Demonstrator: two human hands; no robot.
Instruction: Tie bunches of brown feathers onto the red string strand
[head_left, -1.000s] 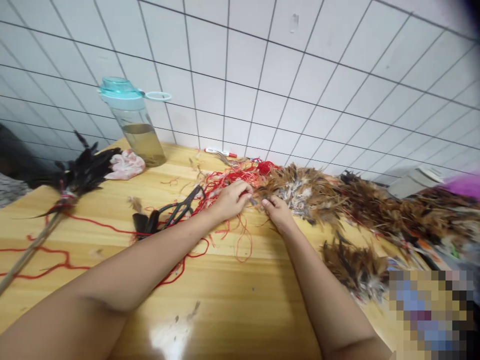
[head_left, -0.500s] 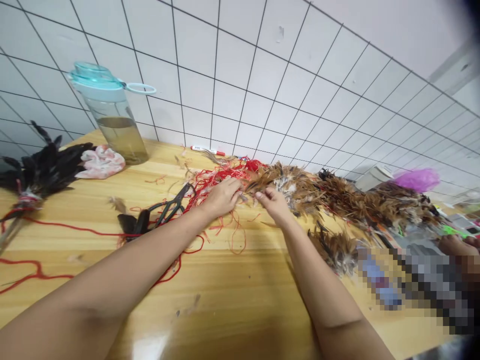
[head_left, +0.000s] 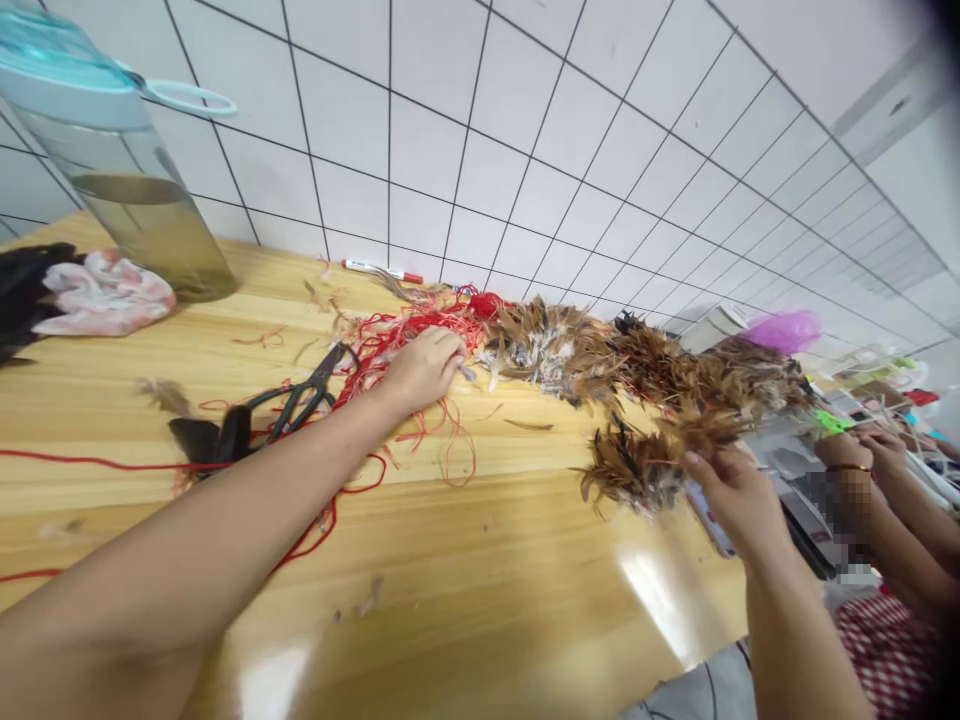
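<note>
My left hand [head_left: 427,368] rests at the tangle of red string [head_left: 390,335], its fingers curled together. A small greyish tip pokes out by those fingers; the rest is hidden. Far to the right, my right hand [head_left: 739,495] pinches a tuft of brown feathers [head_left: 705,428], held just over a small pile of brown feathers [head_left: 634,465] on the table. Black-handled scissors [head_left: 304,390] lie left of my left hand, beside some black feathers [head_left: 195,438]. A larger heap of brown and white feathers [head_left: 559,345] lies between my hands, toward the wall.
A water bottle [head_left: 142,210] and a crumpled pinkish cloth [head_left: 112,295] stand at the back left. A red-capped marker [head_left: 382,271] lies by the tiled wall [head_left: 450,130]. A co-worker's hands [head_left: 847,455] are at the right, near a purple bag [head_left: 784,330] and a phone [head_left: 709,520].
My right hand has moved right, away from my left hand, to the small feather pile and now holds brown feathers. My left hand stays at the red string. The view has shifted right.
</note>
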